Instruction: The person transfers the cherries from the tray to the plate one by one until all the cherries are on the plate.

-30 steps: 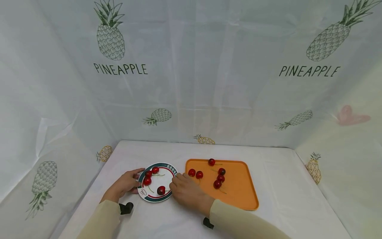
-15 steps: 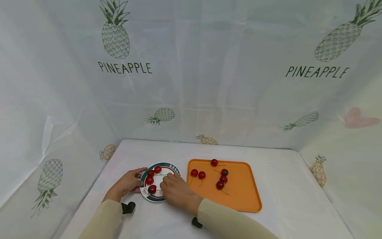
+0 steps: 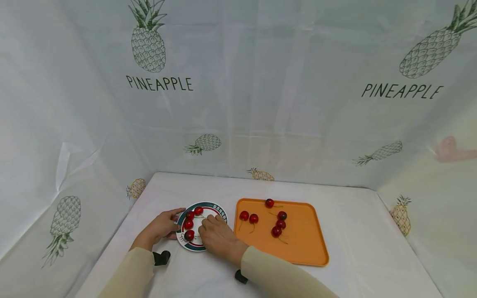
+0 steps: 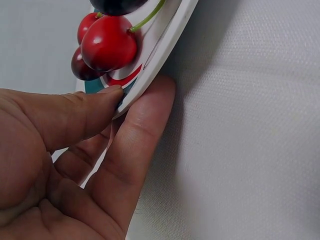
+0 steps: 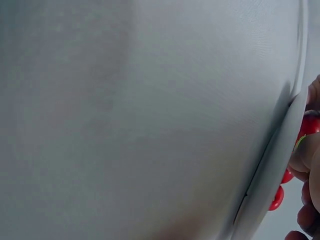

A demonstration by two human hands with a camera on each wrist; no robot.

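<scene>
A white plate (image 3: 203, 244) with a dark green rim band lies on the table. My left hand (image 3: 161, 227) pinches its left rim, thumb on top and fingers underneath, as the left wrist view shows. Several red cherries with green stems rest on the plate's left part, among them a front dark-red cherry (image 3: 189, 235). My right hand (image 3: 217, 236) is over the plate's right side and pinches that front cherry's stem (image 5: 300, 141) between thumb and finger. Its fingertips are mostly hidden in the head view. The cherry sits close to the left rim.
Right of the plate lies an orange tray (image 3: 305, 231) with several cherries, one of them a back cherry (image 3: 269, 203) at its far edge. A white cloth (image 3: 357, 231) covers the table, and a pineapple-print curtain (image 3: 261, 103) hangs behind and at the sides.
My right hand has moved left over the plate, taking the front cherry from the lower middle towards the left rim. My left hand keeps its hold. The head view has shifted slightly.
</scene>
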